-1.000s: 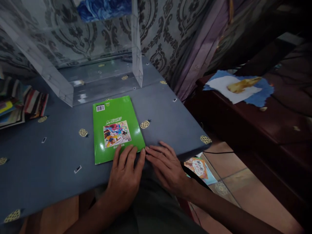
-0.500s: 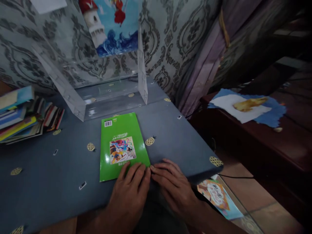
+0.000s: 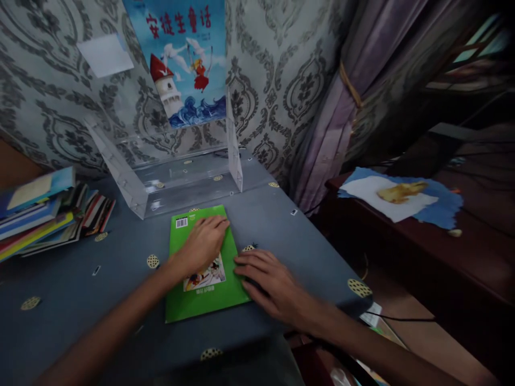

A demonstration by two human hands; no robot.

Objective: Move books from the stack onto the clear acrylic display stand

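In the head view a thin green book (image 3: 183, 300) with a barcode and a colour picture lies on the cloth-covered table (image 3: 132, 332), its print upside down to me. My left hand (image 3: 206, 239) reaches across the book and covers part of the picture. Its fingers are bent together, with the tips at the upper right edge of the book. My right hand (image 3: 269, 276) rests palm down along the lower right edge, fingers stretched out and touching the cover's side. Whether the left fingertips pinch any pages is hidden.
A clear acrylic stand (image 3: 137, 201) stands behind the book, near a blue poster (image 3: 189, 69) on the patterned wall. Stacked books (image 3: 40, 214) lie at the left. To the right, a dark red table (image 3: 426, 230) carries a blue cloth (image 3: 444, 203) and white paper.
My left hand has moved from the book's near edge up to its upper right edge. My right hand has shifted a little up along the right side. The view has tilted upward.
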